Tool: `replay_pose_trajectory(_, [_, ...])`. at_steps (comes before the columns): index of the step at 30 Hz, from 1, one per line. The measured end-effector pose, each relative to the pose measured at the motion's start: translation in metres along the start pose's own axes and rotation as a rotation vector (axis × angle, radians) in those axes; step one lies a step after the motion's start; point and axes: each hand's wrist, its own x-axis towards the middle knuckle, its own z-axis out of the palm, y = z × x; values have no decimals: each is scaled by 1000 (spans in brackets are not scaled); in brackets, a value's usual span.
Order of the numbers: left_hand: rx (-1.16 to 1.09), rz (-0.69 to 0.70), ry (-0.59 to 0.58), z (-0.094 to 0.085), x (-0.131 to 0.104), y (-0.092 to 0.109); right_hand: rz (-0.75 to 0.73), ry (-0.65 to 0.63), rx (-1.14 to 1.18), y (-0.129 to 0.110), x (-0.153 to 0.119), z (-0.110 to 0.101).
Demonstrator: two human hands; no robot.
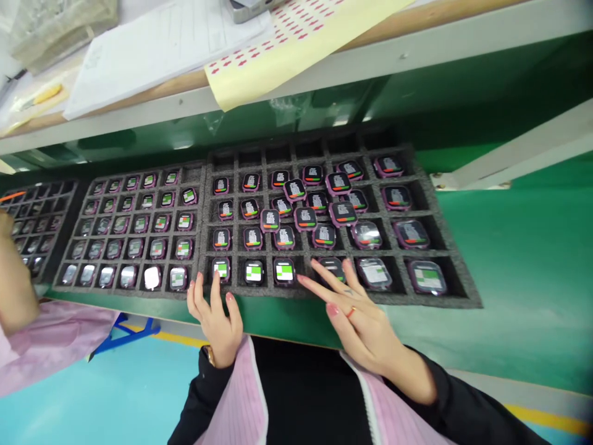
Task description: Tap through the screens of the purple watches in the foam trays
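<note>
A dark foam tray (466, 290) with square pockets lies before me, holding purple-rimmed smartwatch bodies with lit screens. Several of them, such as one watch (343, 213), rest on top across the pocket walls. My left hand (220, 324) has its fingers spread, with a fingertip at a watch (222, 269) showing green and white in the front row. Over the front edge, my right hand (359, 321) stretches its fingers apart above a dark-screened watch (332, 269), partly covered by them. Whether the fingertips press on it I cannot tell. Neither hand grips anything.
Left of it stand a second foam tray (199, 185) of watches and a third tray (69, 204). Another person's arm (18, 284) reaches in at far left. A raised shelf (370, 77) behind carries papers (171, 49) and a yellow sticker sheet (259, 80). A metal post (523, 145) stands right.
</note>
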Motion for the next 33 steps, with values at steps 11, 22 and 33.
replay_pose_trajectory(11, [-59,10,18,5,5,-1,70,198,-154,11,-33,-30])
replay_pose_trajectory(22, [-50,-5,-8,4,5,0,51,216,-115,15,-30,-26])
replay_pose_trajectory(33, [-54,-52,-49,4,8,3,29,275,-160,21,-7,-28])
